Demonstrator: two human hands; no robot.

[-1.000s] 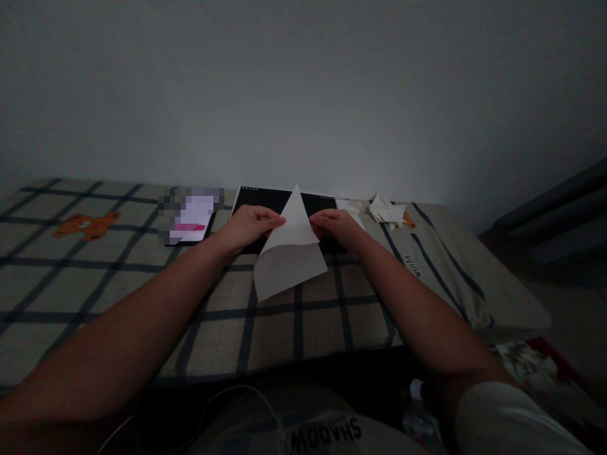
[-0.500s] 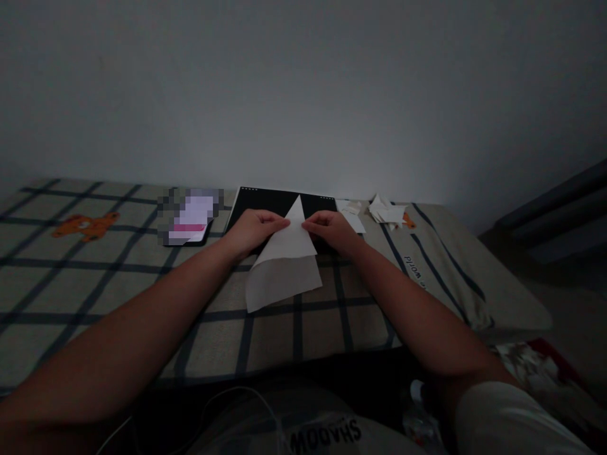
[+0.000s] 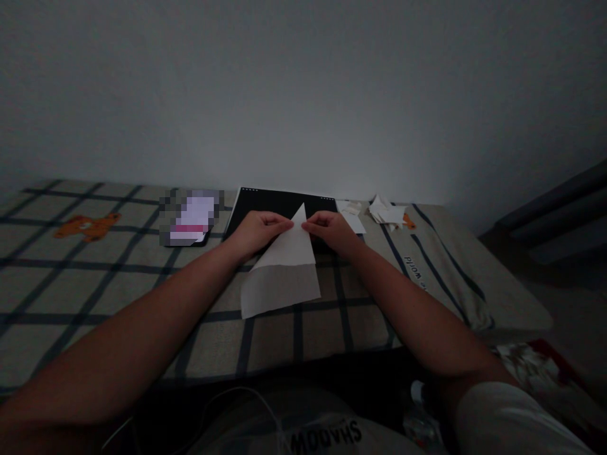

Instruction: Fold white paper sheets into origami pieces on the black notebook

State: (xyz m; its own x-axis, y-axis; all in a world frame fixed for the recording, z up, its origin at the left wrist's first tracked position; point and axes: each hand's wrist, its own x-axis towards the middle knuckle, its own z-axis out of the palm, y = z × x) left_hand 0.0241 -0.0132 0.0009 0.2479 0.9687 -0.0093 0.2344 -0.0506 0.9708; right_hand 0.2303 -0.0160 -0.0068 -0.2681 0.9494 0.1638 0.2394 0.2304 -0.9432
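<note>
A white sheet of paper (image 3: 284, 272) lies on a checked bed cover (image 3: 118, 278), its top folded into a triangle whose tip points away from me. My left hand (image 3: 258, 230) pinches the folded paper's left edge near the tip. My right hand (image 3: 332, 229) pinches the right edge by the tip. Both hands rest over a black pad (image 3: 279, 203) that lies under the paper's far end.
A phone with a lit screen (image 3: 192, 218) lies left of the black pad. Several folded and scrap paper pieces (image 3: 386, 212) sit at the far right near the wall. The bed's front edge runs just before my lap, and a dark gap drops off to the right.
The folded triangle has come down flatter and its tip sits lower. The paper's lower part has slid left toward me, and both hands have closed in on the tip.
</note>
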